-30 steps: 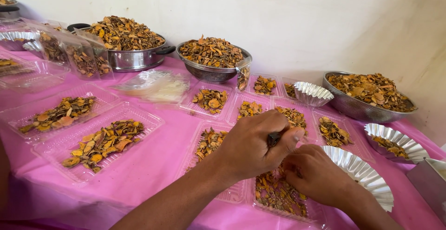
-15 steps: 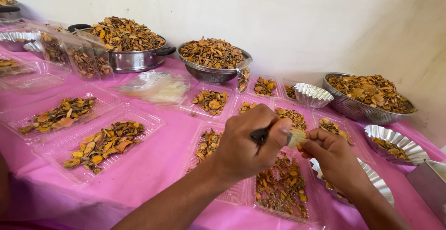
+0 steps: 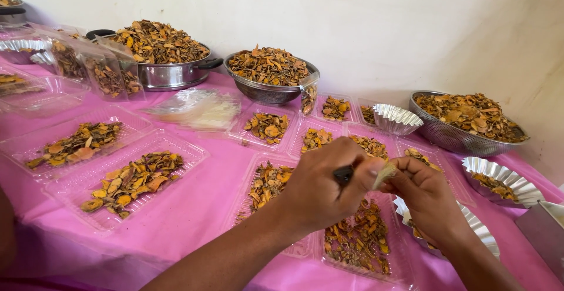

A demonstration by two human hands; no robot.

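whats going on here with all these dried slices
A person is brushing something over a clear plastic tray of dried orange-brown slices. The left hand grips a small black-handled brush, and the right hand pinches a small item at its bristles. Metal bowls heaped with slices and more part-filled trays cover the pink tablecloth.

Table (image 3: 200, 208) draped in pink cloth, set against a pale wall. Along the back edge: steel pot (image 3: 170, 73), steel bowl (image 3: 267, 91) and mesh colander (image 3: 455, 135), all heaped with dried orange-brown slices. Near the left edge, two clear trays (image 3: 126, 176) of slices side by side. Toward the middle, a stack of clear bags (image 3: 197, 109). Toward the right edge, fluted foil cups (image 3: 396, 117) among small clear trays.
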